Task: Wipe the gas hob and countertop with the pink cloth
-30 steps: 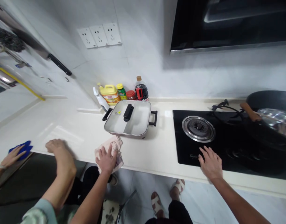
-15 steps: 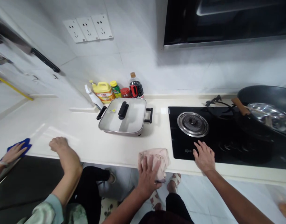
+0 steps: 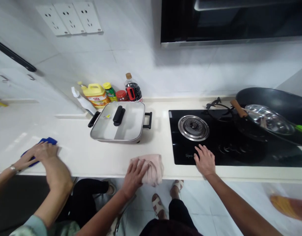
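Observation:
My left hand [image 3: 134, 178] presses on a pale pink cloth [image 3: 154, 168] at the counter's front edge. Its fingers are bent over the left side of the folds, and the thumb is mostly hidden. Part of the cloth hangs over the edge. On the right, my right hand [image 3: 205, 161] rests with fingers apart on the front edge of the black glass cooktop [image 3: 177, 144], below the round burner [image 3: 193, 127]. It holds nothing. A square electric pan [image 3: 130, 126] with a glass lid sits behind the cloth, apart from both hands.
At left, another person's hands [image 3: 44, 152] press a blue cloth [image 3: 49, 141] on the counter. Behind the pan stand a yellow jug [image 3: 95, 93], a white spray bottle [image 3: 83, 100] and a dark bottle [image 3: 133, 88]. A wok [image 3: 286, 108] holding a metal bowl stands at right; a range hood [image 3: 227, 23] hangs above.
The view has shifted right. My left hand has slid left across the pink cloth, which looks more spread out. The other person's hands have come together on the blue cloth. My right hand stays on the cooktop.

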Available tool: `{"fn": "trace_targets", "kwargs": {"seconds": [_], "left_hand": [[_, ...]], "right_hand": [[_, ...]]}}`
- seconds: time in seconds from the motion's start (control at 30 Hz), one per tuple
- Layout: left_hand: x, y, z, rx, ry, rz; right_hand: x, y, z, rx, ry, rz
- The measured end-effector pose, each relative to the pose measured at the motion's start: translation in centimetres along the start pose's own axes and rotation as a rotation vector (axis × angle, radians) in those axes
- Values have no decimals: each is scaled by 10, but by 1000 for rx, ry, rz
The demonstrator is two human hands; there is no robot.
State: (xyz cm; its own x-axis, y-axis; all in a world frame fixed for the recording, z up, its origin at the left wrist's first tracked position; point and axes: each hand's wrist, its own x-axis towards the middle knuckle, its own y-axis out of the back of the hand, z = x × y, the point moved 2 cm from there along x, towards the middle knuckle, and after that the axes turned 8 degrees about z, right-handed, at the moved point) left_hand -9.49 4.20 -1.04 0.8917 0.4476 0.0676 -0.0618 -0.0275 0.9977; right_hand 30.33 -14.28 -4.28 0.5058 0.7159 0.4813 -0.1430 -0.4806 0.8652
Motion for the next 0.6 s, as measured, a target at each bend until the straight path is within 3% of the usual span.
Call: {"fn": "trace_targets", "kwargs": {"seconds": [0.13,0.23,0.33,0.5,0.6], "left_hand": [[-28,9,-43,51,160,39],[-25,6,-33,62,216,57],[4,-9,19,-14,137,76],[66,-33,140,-111,-87,140],[91,-35,187,-146,-181,144]], "right_hand": [[2,1,-1,17,-3,-25],[2,2,-3,30,-4,-27],[3,3,-4,23,-2,-18],[4,7,-5,-11,8,-6],[5,7,-2,-15,7,-21]]}}
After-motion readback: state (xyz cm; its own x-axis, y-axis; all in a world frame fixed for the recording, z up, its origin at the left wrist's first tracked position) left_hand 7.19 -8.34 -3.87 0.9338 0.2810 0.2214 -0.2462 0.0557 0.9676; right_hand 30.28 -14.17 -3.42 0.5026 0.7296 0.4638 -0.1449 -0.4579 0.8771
